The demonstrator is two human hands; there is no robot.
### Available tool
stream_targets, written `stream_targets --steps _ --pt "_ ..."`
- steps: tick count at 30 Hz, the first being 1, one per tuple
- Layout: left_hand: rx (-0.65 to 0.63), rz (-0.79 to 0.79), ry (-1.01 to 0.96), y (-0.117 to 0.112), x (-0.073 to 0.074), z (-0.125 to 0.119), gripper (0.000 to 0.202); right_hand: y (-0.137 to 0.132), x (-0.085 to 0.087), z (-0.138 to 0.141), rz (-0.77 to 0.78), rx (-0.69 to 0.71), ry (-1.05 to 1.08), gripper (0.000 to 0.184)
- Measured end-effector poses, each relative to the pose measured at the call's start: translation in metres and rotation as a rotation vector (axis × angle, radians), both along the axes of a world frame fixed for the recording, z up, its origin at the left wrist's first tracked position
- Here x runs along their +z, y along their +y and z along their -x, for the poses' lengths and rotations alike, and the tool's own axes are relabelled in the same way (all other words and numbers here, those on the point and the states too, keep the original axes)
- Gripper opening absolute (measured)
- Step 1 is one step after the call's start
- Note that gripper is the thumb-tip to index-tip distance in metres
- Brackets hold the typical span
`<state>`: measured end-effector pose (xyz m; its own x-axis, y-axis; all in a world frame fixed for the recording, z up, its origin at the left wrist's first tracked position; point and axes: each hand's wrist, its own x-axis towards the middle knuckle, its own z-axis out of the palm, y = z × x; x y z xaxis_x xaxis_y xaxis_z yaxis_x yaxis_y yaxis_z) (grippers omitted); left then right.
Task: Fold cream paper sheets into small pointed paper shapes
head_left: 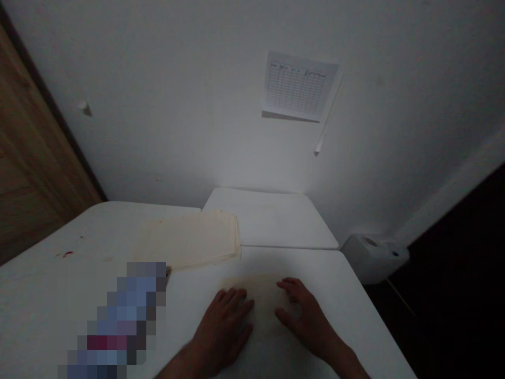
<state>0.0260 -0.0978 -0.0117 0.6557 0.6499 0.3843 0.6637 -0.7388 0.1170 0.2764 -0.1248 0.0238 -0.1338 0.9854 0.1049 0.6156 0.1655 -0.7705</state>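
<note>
My left hand (228,326) lies on a thin cream-coloured sheet (263,310), its fingers spread over the left side. Across from it, my right hand (302,316) is at the sheet's right side, thumb and fingers apart. Neither hand grips anything. The sheet is flat on the white table (189,300); its lower part is dim in shadow, and I cannot tell whether it is cloth or paper. Farther back on the left is a stack of similar cream sheets (193,239) with slightly uneven edges.
A pixelated bluish object (122,321) covers part of the table's left side. Small red marks (68,254) show near the left edge. A printed chart (298,87) hangs on the wall. Right of the table stands a white box-like container (373,258); a wooden panel (39,137) is at left.
</note>
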Motion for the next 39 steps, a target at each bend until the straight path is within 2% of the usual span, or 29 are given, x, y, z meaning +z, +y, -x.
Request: stream_targets --steps 4,11,13,21,26,27,29,32,35,39 --pt "0.013 0.006 -0.006 -0.001 0.002 -0.001 0.042 0.003 -0.006 0.000 0.213 -0.169 0.339 0.053" --pt "0.039 0.049 -0.046 -0.006 0.015 -0.002 0.039 0.019 -0.028 0.004 0.312 -0.270 0.639 0.064" --pt "0.011 0.057 -0.073 -0.007 0.017 -0.002 0.035 0.020 -0.032 0.004 0.298 -0.269 0.686 0.064" --pt "-0.155 0.058 -0.202 -0.006 0.010 -0.002 0.026 0.011 -0.025 0.011 0.221 -0.214 0.669 0.067" --pt "-0.135 0.144 -0.158 -0.014 0.016 -0.001 0.010 0.011 -0.024 0.018 0.197 -0.230 0.648 0.069" --pt "-0.126 0.151 -0.156 -0.016 0.017 -0.001 0.018 0.012 -0.024 0.019 0.192 -0.236 0.653 0.069" --pt "-0.101 0.124 -0.162 -0.019 0.017 -0.002 0.032 0.014 -0.025 0.022 0.182 -0.249 0.670 0.071" --pt "-0.058 0.052 -0.144 -0.021 0.013 -0.006 0.017 0.019 -0.027 0.023 0.156 -0.258 0.705 0.073" --pt "-0.081 0.003 -0.079 -0.021 0.008 -0.010 0.003 0.021 -0.029 0.022 0.120 -0.243 0.717 0.072" --pt "-0.133 -0.093 0.001 -0.022 0.005 -0.010 0.013 0.019 -0.031 0.020 0.088 -0.229 0.729 0.069"
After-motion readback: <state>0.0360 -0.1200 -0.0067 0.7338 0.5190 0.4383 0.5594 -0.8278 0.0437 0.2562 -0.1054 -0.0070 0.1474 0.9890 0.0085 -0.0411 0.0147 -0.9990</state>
